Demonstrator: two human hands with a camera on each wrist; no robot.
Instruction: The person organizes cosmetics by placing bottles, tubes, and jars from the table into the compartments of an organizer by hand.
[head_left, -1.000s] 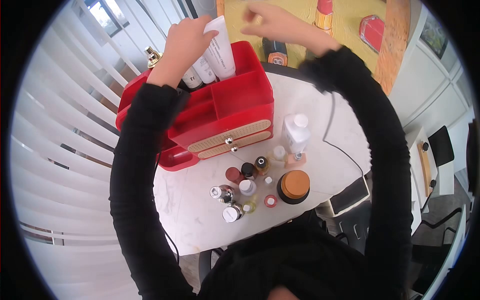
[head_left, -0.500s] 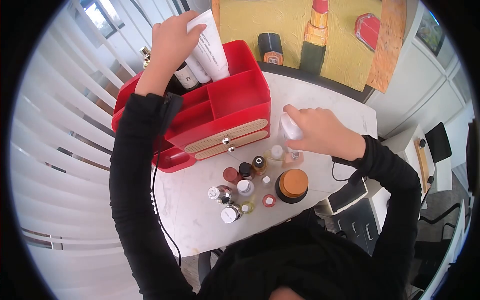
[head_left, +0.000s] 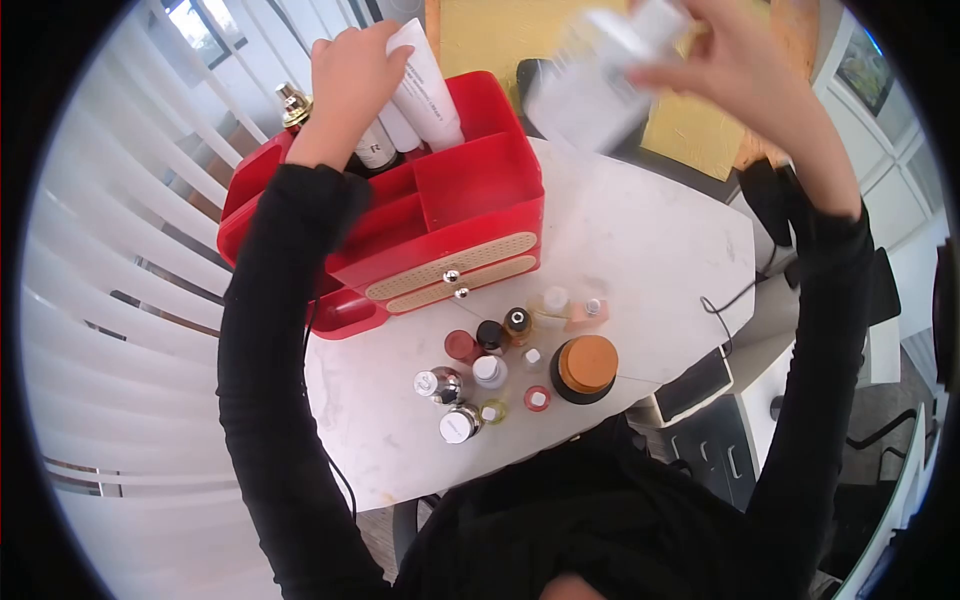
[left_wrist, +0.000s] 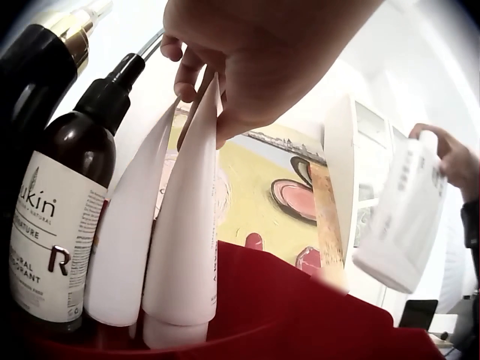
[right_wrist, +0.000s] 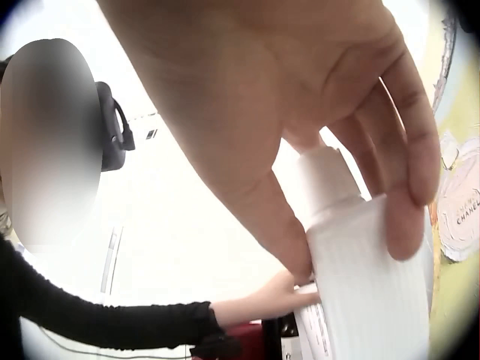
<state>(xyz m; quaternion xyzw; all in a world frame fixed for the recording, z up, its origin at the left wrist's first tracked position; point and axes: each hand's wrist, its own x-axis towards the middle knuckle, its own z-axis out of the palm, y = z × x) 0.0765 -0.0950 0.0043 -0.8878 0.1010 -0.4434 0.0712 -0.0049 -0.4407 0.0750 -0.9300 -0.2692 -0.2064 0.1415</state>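
Note:
My left hand (head_left: 350, 85) pinches the top end of a white squeeze tube (head_left: 428, 98), which stands cap down in the back compartment of a red organizer (head_left: 480, 190). Beside it, in the left wrist view, are a second white tube (left_wrist: 124, 240) and a brown bottle (left_wrist: 64, 217) with a black top. Up at the right my right hand (head_left: 735, 75) grips a white bottle (head_left: 590, 90) around its cap and shoulder. The bottle is in the air, tilted and blurred, beyond the organizer's right side. In the right wrist view the thumb and fingers lie on either side of it.
Several small bottles and jars stand on the white table in front of the organizer, among them a jar with an orange lid (head_left: 590, 363) and a silver bottle (head_left: 440, 385). A yellow painting (head_left: 690, 140) stands behind the table. A gold-topped bottle (head_left: 292, 105) stands at the organizer's left.
My right hand came down to the white bottle on the table, took hold of it and lifted it up toward the painting. The left hand stays at the tube with slight shifts.

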